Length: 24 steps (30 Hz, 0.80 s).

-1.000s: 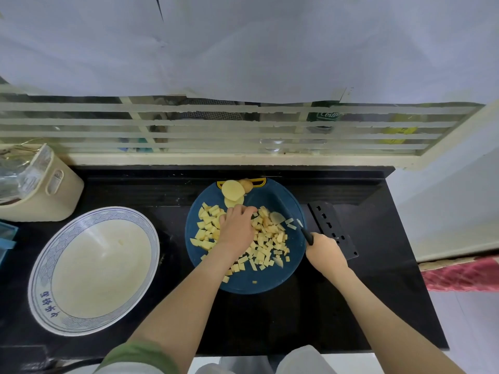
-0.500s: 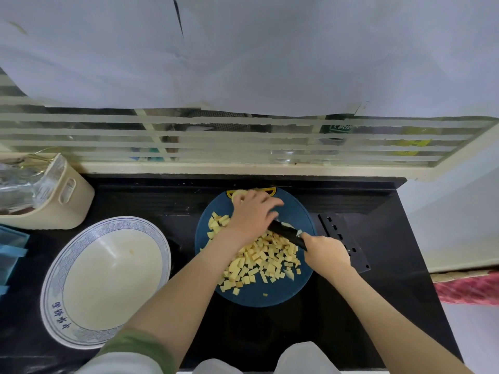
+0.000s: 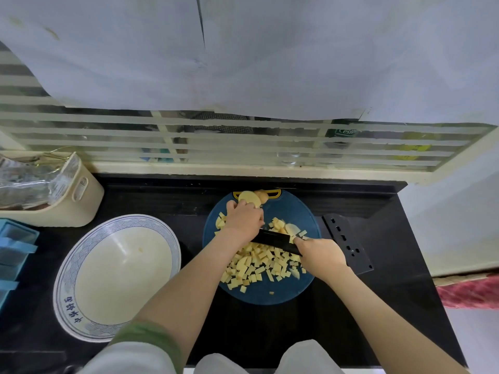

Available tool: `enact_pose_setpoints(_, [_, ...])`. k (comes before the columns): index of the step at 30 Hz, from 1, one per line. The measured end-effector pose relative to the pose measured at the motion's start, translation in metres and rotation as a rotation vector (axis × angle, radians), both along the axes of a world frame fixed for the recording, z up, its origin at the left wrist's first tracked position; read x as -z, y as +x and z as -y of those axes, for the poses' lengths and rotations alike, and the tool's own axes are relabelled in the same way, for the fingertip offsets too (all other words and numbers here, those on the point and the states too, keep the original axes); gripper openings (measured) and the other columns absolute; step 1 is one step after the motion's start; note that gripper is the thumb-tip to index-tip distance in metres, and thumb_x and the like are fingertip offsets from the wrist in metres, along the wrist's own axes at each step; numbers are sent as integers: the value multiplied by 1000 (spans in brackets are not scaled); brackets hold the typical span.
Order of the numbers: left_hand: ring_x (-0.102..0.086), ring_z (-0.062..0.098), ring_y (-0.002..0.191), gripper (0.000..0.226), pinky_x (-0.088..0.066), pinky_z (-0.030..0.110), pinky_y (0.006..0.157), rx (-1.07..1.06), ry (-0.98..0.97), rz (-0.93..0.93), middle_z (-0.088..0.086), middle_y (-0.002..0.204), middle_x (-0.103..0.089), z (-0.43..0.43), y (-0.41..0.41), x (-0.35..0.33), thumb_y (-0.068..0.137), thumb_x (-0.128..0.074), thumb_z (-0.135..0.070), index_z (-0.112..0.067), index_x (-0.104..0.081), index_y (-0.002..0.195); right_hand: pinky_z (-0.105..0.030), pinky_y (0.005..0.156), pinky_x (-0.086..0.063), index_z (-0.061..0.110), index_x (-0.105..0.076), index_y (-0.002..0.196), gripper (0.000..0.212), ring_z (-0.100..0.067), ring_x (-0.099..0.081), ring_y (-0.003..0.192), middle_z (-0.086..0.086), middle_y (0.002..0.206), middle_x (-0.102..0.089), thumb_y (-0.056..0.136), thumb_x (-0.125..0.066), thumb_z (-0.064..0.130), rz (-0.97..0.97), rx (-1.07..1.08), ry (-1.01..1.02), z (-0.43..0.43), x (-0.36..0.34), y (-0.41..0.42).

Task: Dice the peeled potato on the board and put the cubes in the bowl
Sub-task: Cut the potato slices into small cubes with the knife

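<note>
Left hand (image 3: 244,220) lay on the uncut potato slices (image 3: 249,198) at the top of the blue board (image 3: 259,295), grip unclear. Right hand (image 3: 321,252) gripped the knife (image 3: 275,237). Cubes (image 3: 259,263) mid-board, bowl (image 3: 116,276) lower left. Best to stack slices flat and tuck fingertips.

We look down on a black stone countertop (image 3: 399,252) set against a window (image 3: 243,141) banded with frosted horizontal stripes. White paper (image 3: 270,63) covers its upper panes. A pale wall (image 3: 453,211) stands to our right, with light floor (image 3: 475,341) and a red patterned cloth (image 3: 469,295) below. The daylight is soft and even.
</note>
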State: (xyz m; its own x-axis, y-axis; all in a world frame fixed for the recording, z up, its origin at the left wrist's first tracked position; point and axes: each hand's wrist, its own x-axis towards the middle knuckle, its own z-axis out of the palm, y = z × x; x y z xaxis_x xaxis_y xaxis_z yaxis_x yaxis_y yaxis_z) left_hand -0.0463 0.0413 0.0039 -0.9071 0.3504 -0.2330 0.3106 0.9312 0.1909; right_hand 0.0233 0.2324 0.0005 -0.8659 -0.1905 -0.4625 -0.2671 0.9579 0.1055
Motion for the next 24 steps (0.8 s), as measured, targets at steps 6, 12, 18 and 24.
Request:
enact_pose_setpoints(6, [-48,18,98,25,-22,34,83,-224,142,-153,-3,105,-60,9,16,-3,100,-36,-20,-21,-61,106,-29,60,-45,21,-48,126,29,-19,-60,74,1,88,-61,97,-45,22,-19,156,-66,-6,2,13])
enact_pose_setpoints(12, [-51,17,98,26,-23,34,84,-222,99,-153,-5,101,-61,12,38,10,99,-37,-24,-20,-61,105,-29,60,-44,22,-55,119,28,-20,-57,70,1,81,-59,93,-45,16,-54,382,-242,-14,2,23])
enact_pose_setpoints(18, [-56,21,92,28,-27,41,97,-137,-111,17,0,89,-67,12,32,14,95,-40,-19,-18,-67,93,-26,52,-39,27,-58,118,28,-16,-59,65,3,77,-63,94,-45,18,-44,439,-345,-26,5,25])
enact_pose_setpoints(24, [-57,22,94,26,-27,39,94,-149,-105,36,0,94,-66,14,18,12,96,-40,-32,-18,-61,102,-30,58,-49,22,-62,107,19,-16,-61,67,4,79,-66,96,-46,21,-12,446,-419,-31,7,16])
